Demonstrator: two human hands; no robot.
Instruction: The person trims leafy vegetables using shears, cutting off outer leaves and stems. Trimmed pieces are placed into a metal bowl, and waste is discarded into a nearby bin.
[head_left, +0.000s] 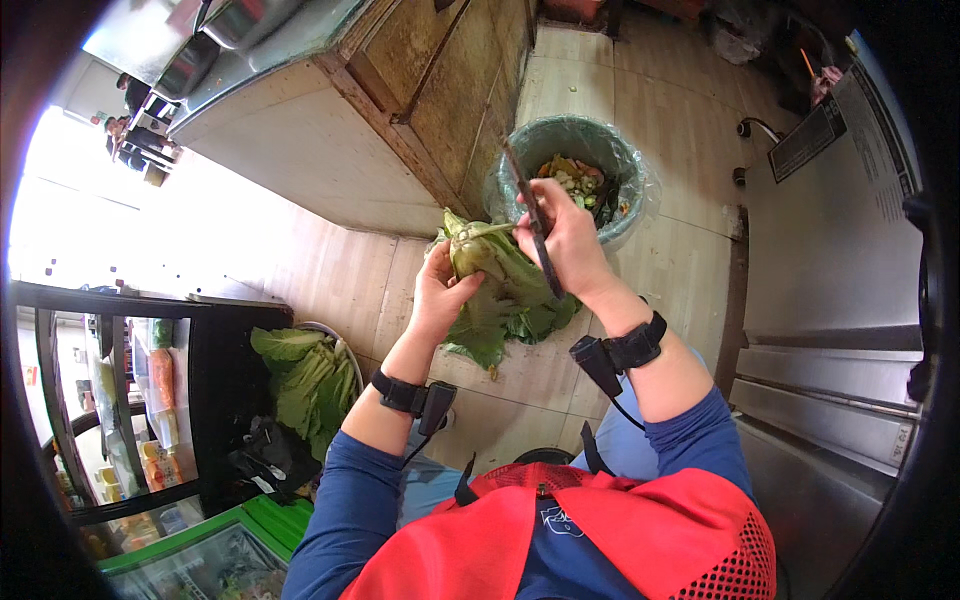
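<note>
My left hand (442, 289) grips a large leafy green vegetable (491, 277) near its cut stem end, its broad leaves hanging down over the floor. My right hand (562, 236) is closed around a dark, worn knife (531, 210), whose blade points up and away from me. The fingertips of that hand are at a thin stalk which sticks out sideways from the vegetable. Just beyond my right hand stands a round bin (517, 154) with a clear plastic liner, and vegetable scraps (577, 180) lie in it.
Leafy greens (307, 375) fill a basin at the left, beside a glass-doored display fridge (191, 405). A green-framed chest freezer (195, 536) is at the lower left. A wooden cabinet (427, 82) stands ahead, a stainless-steel appliance (832, 247) at the right. People (135, 135) are far off at upper left.
</note>
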